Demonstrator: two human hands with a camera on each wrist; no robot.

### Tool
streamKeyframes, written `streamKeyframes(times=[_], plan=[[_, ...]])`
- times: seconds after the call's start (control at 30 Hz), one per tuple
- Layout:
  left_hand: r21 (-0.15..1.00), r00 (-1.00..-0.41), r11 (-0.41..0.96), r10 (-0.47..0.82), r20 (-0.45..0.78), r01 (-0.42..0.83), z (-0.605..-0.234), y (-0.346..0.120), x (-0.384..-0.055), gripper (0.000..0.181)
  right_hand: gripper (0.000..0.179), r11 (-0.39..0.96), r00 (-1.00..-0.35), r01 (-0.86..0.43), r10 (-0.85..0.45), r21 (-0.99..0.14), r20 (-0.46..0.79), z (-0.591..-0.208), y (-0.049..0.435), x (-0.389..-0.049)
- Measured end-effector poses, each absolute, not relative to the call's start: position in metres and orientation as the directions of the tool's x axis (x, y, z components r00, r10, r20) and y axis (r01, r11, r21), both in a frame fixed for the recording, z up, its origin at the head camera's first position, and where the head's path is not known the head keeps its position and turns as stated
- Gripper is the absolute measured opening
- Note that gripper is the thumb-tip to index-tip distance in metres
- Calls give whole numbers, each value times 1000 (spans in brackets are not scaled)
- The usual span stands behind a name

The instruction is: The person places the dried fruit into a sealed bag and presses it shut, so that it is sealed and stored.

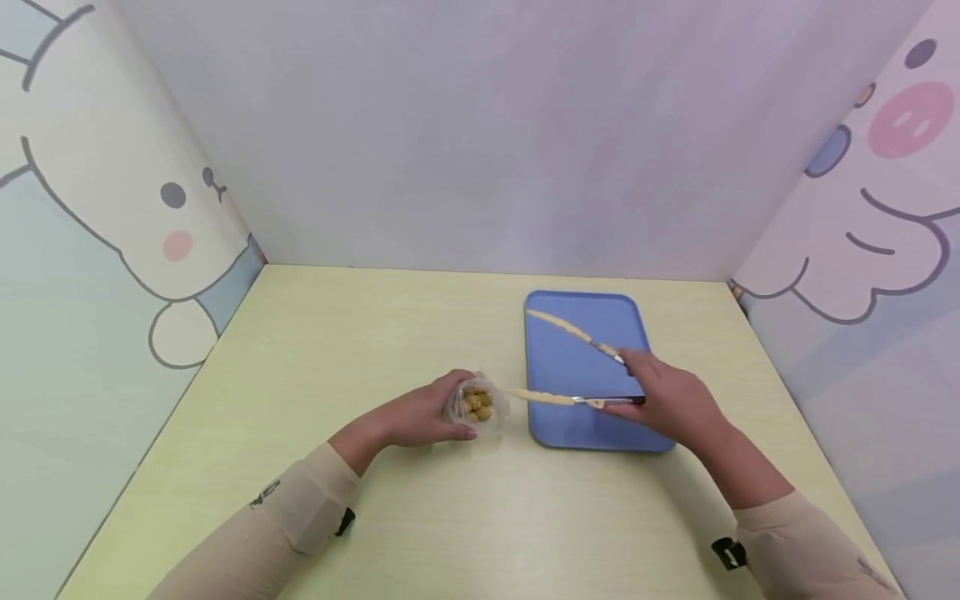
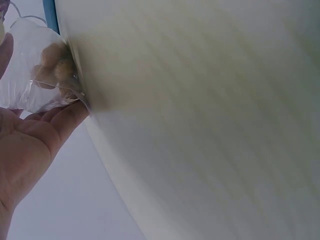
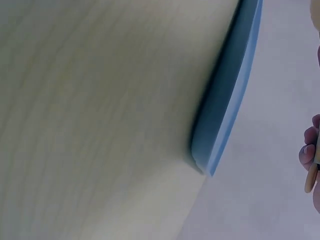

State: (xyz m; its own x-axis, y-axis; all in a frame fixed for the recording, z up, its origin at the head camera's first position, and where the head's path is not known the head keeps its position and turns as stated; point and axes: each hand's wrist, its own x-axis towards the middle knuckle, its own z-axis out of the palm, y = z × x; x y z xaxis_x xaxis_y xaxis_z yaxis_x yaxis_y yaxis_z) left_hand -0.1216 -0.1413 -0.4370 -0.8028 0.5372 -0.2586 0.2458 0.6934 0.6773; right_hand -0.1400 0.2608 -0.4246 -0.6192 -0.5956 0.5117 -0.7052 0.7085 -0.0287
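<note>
My left hand [image 1: 427, 414] grips a clear plastic bag [image 1: 498, 410] on the table, thumb on the near side and fingers on the far side. Its open mouth faces up, showing several round brownish balls [image 1: 477, 405]. In the left wrist view, the balls [image 2: 59, 70] sit low in the see-through bag [image 2: 20, 65], with fingers [image 2: 67, 120] against it. Over the blue tray [image 1: 585, 435], my right hand [image 1: 678, 406] holds tongs [image 1: 553, 397] with pale tan arms and dark handles. The arms are spread, and the lower tip is beside the bag's right edge.
A pale yellow table [image 1: 337, 325] lies beneath everything. The tray's raised rim [image 3: 232, 107] stands out in the right wrist view. A plain back wall [image 1: 480, 142] and cartoon-printed side walls [image 1: 97, 208] enclose the table.
</note>
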Motion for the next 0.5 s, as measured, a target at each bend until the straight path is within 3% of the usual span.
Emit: streamKeyframes(times=[0.13,0.23,0.33,0.5], plan=[[679,-801,691,541,-256,249,-438,-141,-121,92,82,820,-804,-535,-422,-201,419,-421,273,-142],[681,-799,689,543,-256,250,-439,-141,-121,92,83,871,-906,-375,-273,-318,323,-419,283,-143],[680,-799,689,544,-256,251,-440,-141,-121,92,77,887,-954,-247,-152,-390,260,-419,294,-144],[675,-798,692,546,-256,257,-440,-142,-122,92,66,900,-981,-101,-17,-425,196,-422,314,-144]])
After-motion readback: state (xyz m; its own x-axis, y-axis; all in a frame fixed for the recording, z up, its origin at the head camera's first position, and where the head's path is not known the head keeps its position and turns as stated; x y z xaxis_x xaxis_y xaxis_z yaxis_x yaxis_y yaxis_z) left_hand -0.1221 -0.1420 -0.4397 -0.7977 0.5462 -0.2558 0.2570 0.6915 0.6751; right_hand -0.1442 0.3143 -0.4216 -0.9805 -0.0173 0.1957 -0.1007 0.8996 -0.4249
